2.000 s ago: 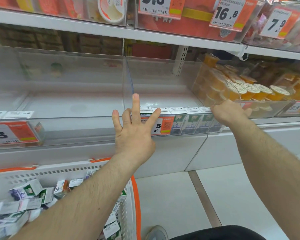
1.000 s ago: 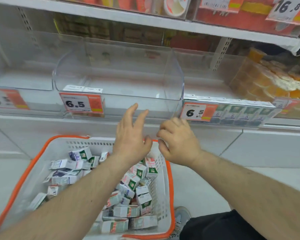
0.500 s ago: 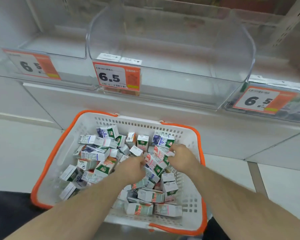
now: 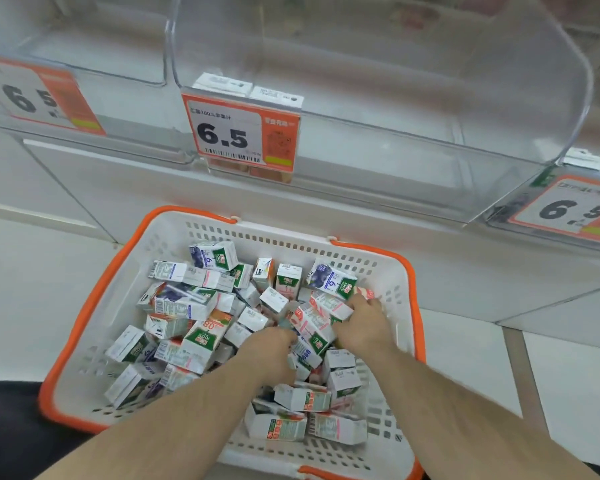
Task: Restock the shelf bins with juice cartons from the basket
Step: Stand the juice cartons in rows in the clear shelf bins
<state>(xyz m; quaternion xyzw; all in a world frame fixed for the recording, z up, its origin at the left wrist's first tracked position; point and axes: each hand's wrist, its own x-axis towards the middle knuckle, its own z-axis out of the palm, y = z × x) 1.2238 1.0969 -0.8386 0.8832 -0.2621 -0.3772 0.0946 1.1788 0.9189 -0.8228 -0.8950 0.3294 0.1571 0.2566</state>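
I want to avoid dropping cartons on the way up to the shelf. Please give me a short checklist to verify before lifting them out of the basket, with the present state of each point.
1. Both hands are in the basket: ok.
2. Right hand has a grip on a red-and-white juice carton: ok, fingers curl over its edge.
3. Left hand has a grip on a carton: cannot tell, the fingers are buried in the pile.
4. Middle clear bin has free room: ok, nothing lies inside.
5. The bin's 6.5 price tag matches the cartons: cannot tell, print too small.
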